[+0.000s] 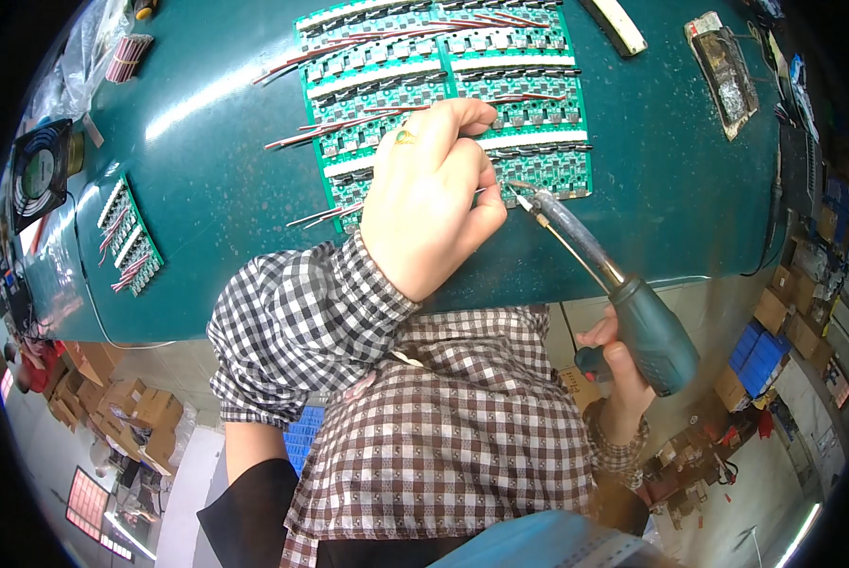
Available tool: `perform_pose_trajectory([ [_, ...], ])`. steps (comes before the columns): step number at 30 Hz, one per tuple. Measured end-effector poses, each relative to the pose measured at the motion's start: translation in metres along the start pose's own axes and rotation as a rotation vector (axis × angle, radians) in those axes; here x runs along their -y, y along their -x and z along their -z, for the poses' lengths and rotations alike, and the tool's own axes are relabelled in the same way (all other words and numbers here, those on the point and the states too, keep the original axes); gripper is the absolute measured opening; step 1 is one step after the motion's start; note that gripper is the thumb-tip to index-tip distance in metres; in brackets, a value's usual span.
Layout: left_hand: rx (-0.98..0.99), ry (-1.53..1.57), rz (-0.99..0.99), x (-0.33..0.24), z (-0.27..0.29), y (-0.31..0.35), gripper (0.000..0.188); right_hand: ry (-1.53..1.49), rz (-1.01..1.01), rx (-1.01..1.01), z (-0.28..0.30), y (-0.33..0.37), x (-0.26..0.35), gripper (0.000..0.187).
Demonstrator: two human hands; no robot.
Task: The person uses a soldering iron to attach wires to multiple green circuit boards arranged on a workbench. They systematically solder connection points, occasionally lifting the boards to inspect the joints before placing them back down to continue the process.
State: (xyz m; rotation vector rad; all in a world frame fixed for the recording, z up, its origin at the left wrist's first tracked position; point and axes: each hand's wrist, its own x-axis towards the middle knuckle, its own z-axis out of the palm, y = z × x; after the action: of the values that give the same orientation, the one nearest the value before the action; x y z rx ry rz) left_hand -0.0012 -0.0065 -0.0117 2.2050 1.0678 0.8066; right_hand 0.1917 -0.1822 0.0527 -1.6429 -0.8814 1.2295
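A green-handled soldering gun is in my right hand, its fingers wrapped round the grip. The metal tip reaches up and left to the near edge of a panel of green circuit boards. My left hand, with a ring on one finger, lies over that panel, thumb and fingers pinched together beside the tip. A thin wire end shows at the pinch; most of it is hidden by the fingers. Red, black and white wires stick out left from under the hand.
A small circuit board with wires lies left, near a black fan. A bundle of wires sits at the far left. A white-and-black bar and a worn soldering tray are at the far right of the green table.
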Motion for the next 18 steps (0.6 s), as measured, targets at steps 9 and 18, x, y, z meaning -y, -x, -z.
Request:
perform_pose_trajectory([
  [9,0.007,0.007,0.020,-0.0016,0.0002,0.0003,0.017,0.001,-0.054,-0.056,-0.0062,-0.0006,0.0058,0.044],
  [18,0.008,0.009,0.013,-0.0013,0.0004,0.0002,0.017,0.047,-0.092,-0.060,-0.0063,0.0010,0.0047,0.035],
])
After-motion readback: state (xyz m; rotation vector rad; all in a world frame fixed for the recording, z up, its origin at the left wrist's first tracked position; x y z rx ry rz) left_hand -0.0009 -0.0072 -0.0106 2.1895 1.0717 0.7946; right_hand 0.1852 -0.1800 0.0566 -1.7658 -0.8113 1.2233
